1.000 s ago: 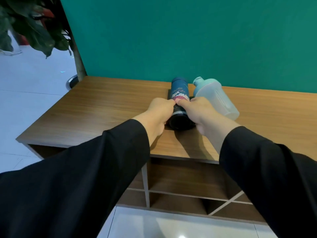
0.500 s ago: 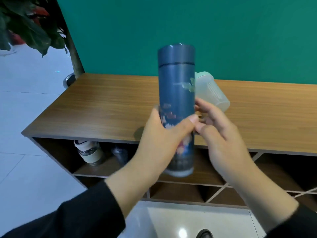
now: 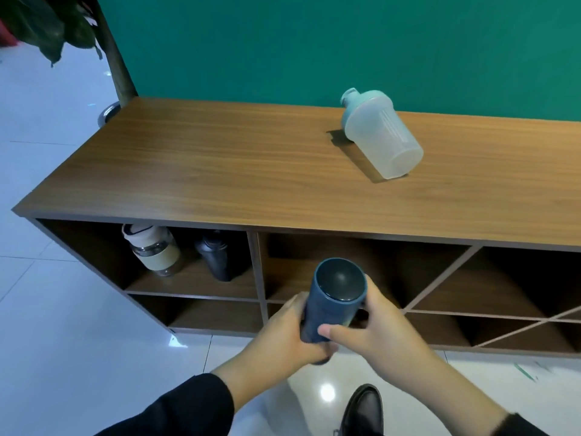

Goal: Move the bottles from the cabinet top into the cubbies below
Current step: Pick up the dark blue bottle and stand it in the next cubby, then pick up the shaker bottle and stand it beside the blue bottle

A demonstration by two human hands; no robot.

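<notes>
Lowered from chest height half a second ago, the dark blue flask [image 3: 334,302] now sits in front of the open cubbies, its round lid facing the camera. Both hands are wrapped around its body: the left hand [image 3: 283,333] curls shut on the left side and underneath, the right hand [image 3: 374,325] closes on the right side with its thumb [image 3: 331,332] pressed across the front. Behind the flask is the middle upper cubby [image 3: 393,265]. The upper left cubby [image 3: 94,253] holds a white-capped glass bottle [image 3: 154,250] and a black bottle [image 3: 215,256]. On the wooden cabinet top [image 3: 220,165], a frosted shaker bottle [image 3: 382,136] lies on its side, well apart from the hands.
</notes>
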